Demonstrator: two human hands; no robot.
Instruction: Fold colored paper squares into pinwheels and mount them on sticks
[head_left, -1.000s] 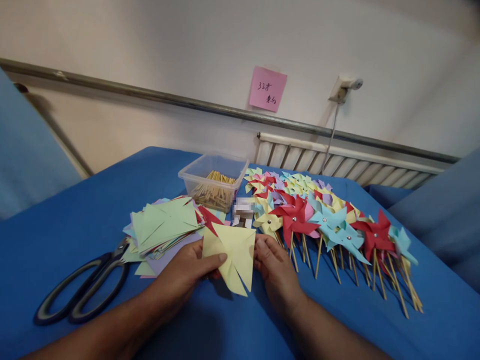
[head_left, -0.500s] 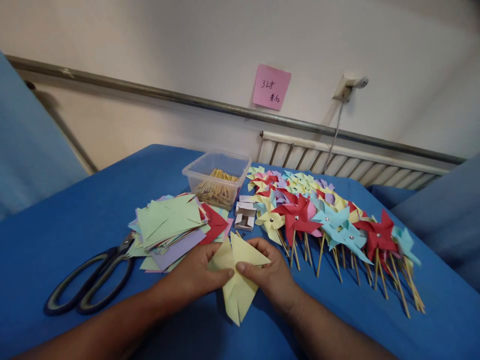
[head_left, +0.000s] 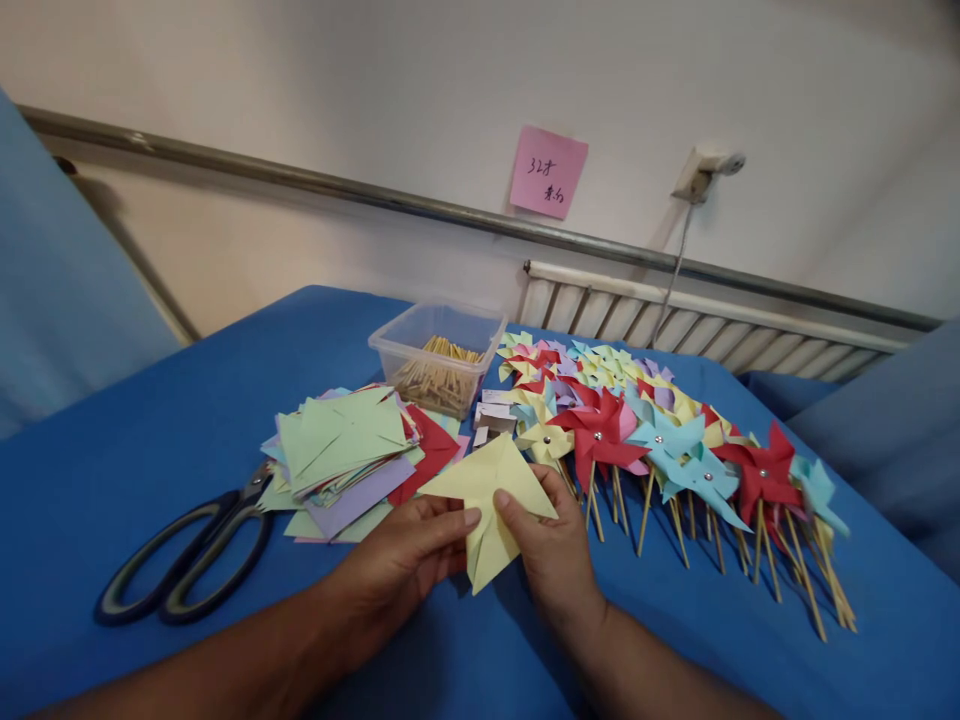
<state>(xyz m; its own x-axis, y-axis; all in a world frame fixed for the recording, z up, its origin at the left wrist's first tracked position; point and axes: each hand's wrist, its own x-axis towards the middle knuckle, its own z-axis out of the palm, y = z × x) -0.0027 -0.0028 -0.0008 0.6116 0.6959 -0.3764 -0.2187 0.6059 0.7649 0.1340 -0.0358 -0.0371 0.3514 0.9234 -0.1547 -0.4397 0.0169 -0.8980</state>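
Between my two hands is a pale yellow square of paper (head_left: 499, 480), slit in from its corners, held above the blue table cover. My left hand (head_left: 420, 545) pinches its left side, thumb toward the middle and fingers behind. On the right side, my right hand (head_left: 559, 550) grips it with the thumb on top near the centre; its other fingers are partly hidden behind the paper. Left of my hands lies a stack of slit coloured paper sheets (head_left: 341, 440), light green on top. Just beyond the paper stands a small white open box (head_left: 495, 418), partly covered by it.
Large scissors (head_left: 225, 540) with dark handles lie at left, tips at the stack. Behind the stack, a clear plastic tub (head_left: 390, 350) contains many thin wooden sticks (head_left: 442, 375). Finished paper pinwheels (head_left: 600, 435) on sticks spread across the right. A radiator (head_left: 600, 305) is behind the table.
The yellow paper has been turned and raised slightly, so a different corner points up. My left thumb has shifted from the middle toward the left, lower part.
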